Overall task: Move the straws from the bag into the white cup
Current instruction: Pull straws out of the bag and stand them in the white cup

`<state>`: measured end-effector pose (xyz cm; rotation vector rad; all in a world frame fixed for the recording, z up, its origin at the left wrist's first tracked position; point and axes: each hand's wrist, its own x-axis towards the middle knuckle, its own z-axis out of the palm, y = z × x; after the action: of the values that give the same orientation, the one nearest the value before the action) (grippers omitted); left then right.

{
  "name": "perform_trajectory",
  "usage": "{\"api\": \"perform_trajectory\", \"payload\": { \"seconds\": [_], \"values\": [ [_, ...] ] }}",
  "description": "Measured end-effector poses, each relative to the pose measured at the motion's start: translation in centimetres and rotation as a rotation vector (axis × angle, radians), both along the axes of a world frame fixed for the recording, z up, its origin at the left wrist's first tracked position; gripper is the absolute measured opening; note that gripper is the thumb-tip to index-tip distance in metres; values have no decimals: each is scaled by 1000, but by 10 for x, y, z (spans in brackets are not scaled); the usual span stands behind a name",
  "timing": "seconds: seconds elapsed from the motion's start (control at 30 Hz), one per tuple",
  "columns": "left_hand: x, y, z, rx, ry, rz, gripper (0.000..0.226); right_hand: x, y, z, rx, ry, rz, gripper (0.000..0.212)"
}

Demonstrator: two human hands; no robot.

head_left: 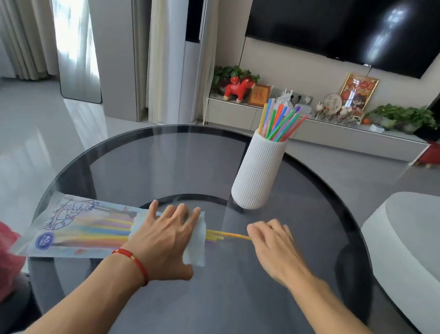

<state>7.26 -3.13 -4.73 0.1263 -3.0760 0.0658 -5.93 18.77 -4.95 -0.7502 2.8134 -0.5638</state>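
Head view: right hand [273, 246] fingers were pinched on a yellow straw [234, 235] half out of the bag [77, 230] mouth. Left hand [166, 237] lay flat, fingers spread, pinning the bag at near left. Many straws already stood in the white cup [259, 170], far right; several remained bagged.

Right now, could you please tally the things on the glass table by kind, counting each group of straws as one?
Bags: 1
White cups: 1
Straw groups (in cup, in bag): 2
Hands (left, right): 2
Total: 6
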Motion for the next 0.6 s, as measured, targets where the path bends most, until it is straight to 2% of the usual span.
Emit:
{"api": "perform_trajectory", "payload": {
  "seconds": [0.07, 0.27, 0.37, 0.47, 0.6],
  "values": [
    [0, 2, 2, -5, 11, 1, 107, 4, -7, -8, 9, -10, 5, 38],
    [-1, 14, 10, -61, 115, -48, 99, 25, -35, -13, -285, -130, -18, 37],
    [-1, 16, 12, -150, 143, -64, 100, 31, -41, -9, -226, -44, 88, 37],
    [0, 13, 14, -141, 133, -41, 101, 29, -38, -6, -216, 69, 134, 41],
    [3, 15, 14, -63, 184, -30, 100, 26, -34, -6, -352, -142, 66, 47]
  ]
}}
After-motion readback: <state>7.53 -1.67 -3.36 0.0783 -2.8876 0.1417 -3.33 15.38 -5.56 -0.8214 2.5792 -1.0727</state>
